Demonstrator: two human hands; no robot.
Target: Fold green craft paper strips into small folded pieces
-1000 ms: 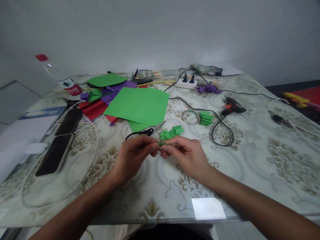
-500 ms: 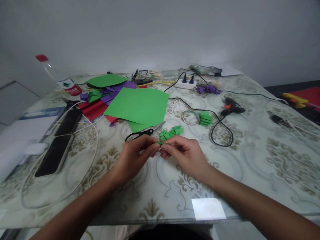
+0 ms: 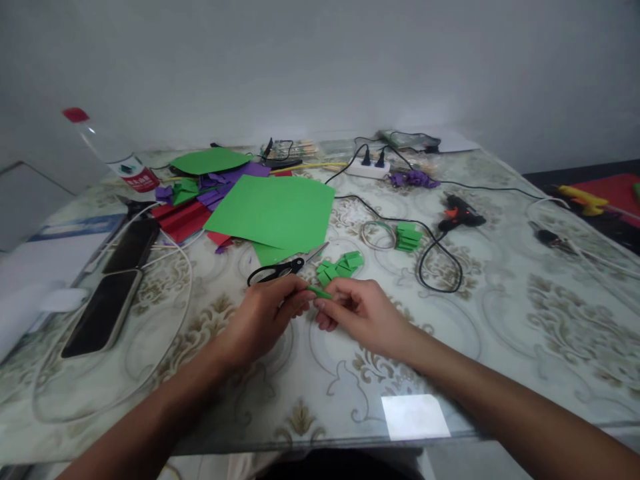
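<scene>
Between my two hands is a small strip of green paper (image 3: 319, 292), just above the table. My left hand (image 3: 267, 310) pinches its left end between thumb and fingers. On its right end my right hand (image 3: 363, 310) is closed too, thumb against forefinger. Right behind the hands lie several small folded green paper pieces (image 3: 341, 268). Black-handled scissors (image 3: 287, 268) rest beside them, blades partly apart, pointing right. Farther back is a large green paper sheet (image 3: 273, 212), overlapping red paper (image 3: 183, 220) and purple paper (image 3: 235, 179).
A black glue gun (image 3: 463, 213) with a looped cord and a bundle of green pieces (image 3: 409, 237) are at the right. A white power strip (image 3: 369, 168) stands at the back. Phones (image 3: 103, 313), a white cable and a red-capped bottle (image 3: 135, 175) occupy the left.
My hands have drawn slightly apart, so more of the green strip shows between them. The whole view has shifted a little; the things on the table lie as before.
</scene>
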